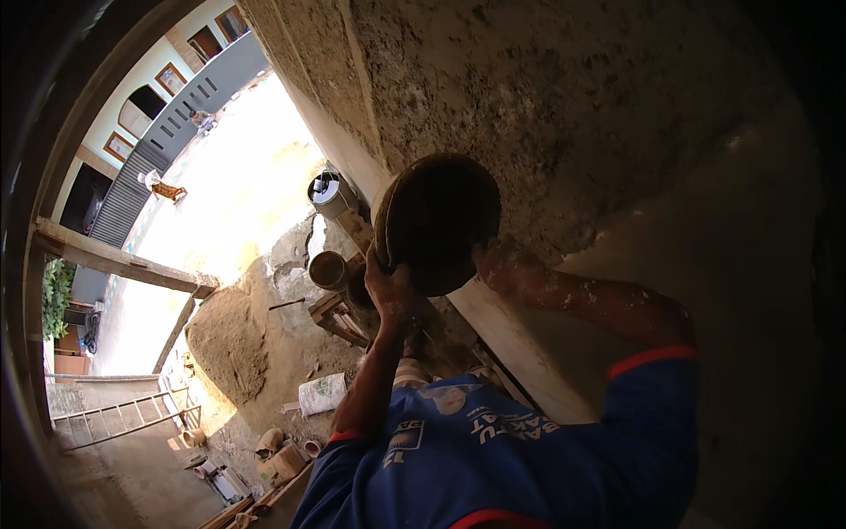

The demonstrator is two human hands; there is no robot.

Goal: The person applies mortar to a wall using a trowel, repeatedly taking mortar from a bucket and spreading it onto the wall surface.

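Note:
A dark round bucket [438, 220] is held up in front of me, beside the rough plastered wall [564, 115]. Its wide mouth faces me, and the inside is too dark to make out what it contains. My left hand [389, 286] grips its near left rim, thumb toward the mouth. On the near right side, my right hand [509, 269] is closed at the rim, its fingertips partly hidden in shadow. Pale splashes speckle my right hand and forearm.
Below stand a pail of water [329, 196], another bucket [328, 271] and a wooden stool [337, 319]. A sand heap [227, 339] lies left, near a white sack-like bundle [322, 394] and a ladder [128, 419]. Outside, a person [160, 185] stands in sunlight.

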